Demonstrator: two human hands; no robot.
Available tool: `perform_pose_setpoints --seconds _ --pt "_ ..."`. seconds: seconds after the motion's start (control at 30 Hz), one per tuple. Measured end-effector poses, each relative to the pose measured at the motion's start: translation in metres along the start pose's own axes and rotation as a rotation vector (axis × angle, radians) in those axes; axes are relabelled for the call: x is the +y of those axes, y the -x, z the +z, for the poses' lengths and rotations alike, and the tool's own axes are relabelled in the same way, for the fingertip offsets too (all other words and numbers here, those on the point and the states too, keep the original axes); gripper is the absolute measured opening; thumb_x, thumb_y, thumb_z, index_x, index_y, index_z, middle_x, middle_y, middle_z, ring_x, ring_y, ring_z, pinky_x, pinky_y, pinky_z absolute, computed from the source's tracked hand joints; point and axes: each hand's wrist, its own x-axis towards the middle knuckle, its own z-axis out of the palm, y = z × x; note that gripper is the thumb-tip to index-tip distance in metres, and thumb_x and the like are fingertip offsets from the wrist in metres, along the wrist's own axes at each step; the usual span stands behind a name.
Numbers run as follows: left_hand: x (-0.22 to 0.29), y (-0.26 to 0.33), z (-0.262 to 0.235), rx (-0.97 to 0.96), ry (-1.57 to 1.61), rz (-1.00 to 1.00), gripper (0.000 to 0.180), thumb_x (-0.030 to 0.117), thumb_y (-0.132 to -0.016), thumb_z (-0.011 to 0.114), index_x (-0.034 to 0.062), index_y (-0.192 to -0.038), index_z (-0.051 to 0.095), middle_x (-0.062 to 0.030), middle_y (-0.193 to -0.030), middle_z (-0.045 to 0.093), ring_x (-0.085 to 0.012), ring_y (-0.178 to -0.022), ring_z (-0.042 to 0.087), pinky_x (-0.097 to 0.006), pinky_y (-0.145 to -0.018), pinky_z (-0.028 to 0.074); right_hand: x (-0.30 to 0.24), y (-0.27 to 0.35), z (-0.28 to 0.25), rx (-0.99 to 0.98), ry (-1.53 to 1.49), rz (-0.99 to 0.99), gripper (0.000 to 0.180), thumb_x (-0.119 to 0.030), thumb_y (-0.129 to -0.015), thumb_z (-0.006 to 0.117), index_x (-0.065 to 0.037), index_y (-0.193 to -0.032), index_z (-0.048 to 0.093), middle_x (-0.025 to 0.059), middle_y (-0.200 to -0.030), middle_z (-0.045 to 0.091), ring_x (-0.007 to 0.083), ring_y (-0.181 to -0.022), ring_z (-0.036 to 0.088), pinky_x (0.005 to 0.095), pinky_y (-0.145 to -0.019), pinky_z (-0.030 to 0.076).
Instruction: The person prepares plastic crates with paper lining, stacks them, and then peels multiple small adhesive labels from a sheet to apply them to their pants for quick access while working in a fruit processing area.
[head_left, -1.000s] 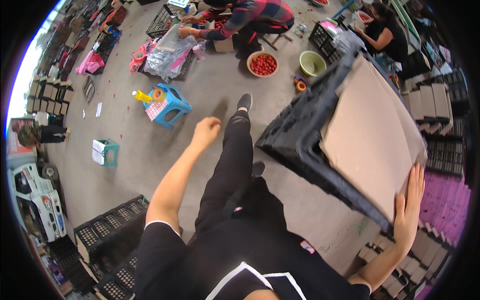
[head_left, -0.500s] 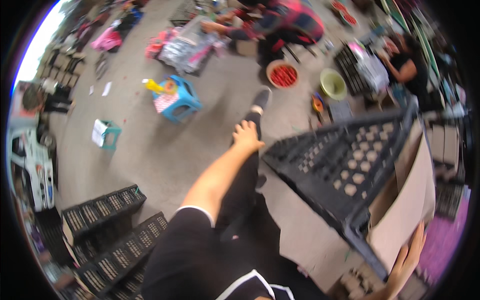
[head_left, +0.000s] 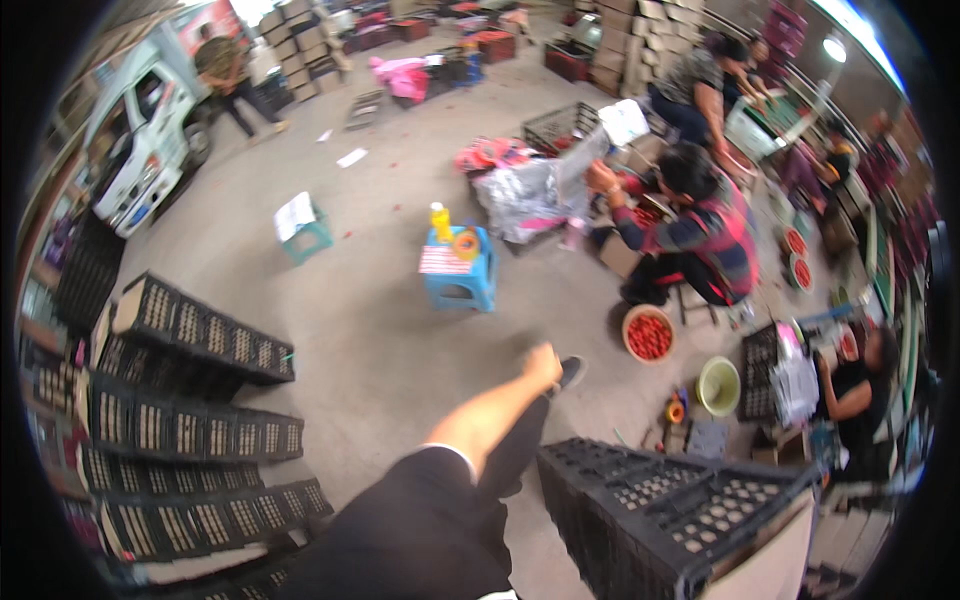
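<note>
My left arm stretches forward, and my left hand hangs in the air above my leg and dark shoe. Its fingers look loosely curled in, somewhat blurred, with nothing visible in them. At my right side a black plastic crate with a perforated wall is tilted close to my body. A sheet of cardboard lines its near side. My right hand is out of sight, below the frame or behind the crate.
Stacked black crates stand at left. A blue stool holds a yellow bottle and tape; a green stool is farther off. A bowl of red fruit and a green basin sit near a seated person. A truck stands far left.
My view has lifted and swung, showing more of the far room. My left hand's spread fingers have curled in. The crate sits lower in view, and my right hand has left the picture.
</note>
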Motion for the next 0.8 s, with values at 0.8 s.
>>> perform_pose_setpoints --seconds 0.8 --pt "0.348 0.325 -0.131 -0.662 -0.252 2.529 0.018 0.017 -0.080 0.060 0.0038 -0.091 0.055 -0.0108 -0.105 0.057 -0.0263 -0.100 0.055 -0.036 -0.090 0.044 0.020 0.010 0.034 0.233 -0.114 0.063 0.046 -0.029 -0.088 0.050 -0.013 -0.131 0.050 0.0152 -0.137 0.044 0.0443 -0.121 0.041 0.0486 -0.108 0.026"
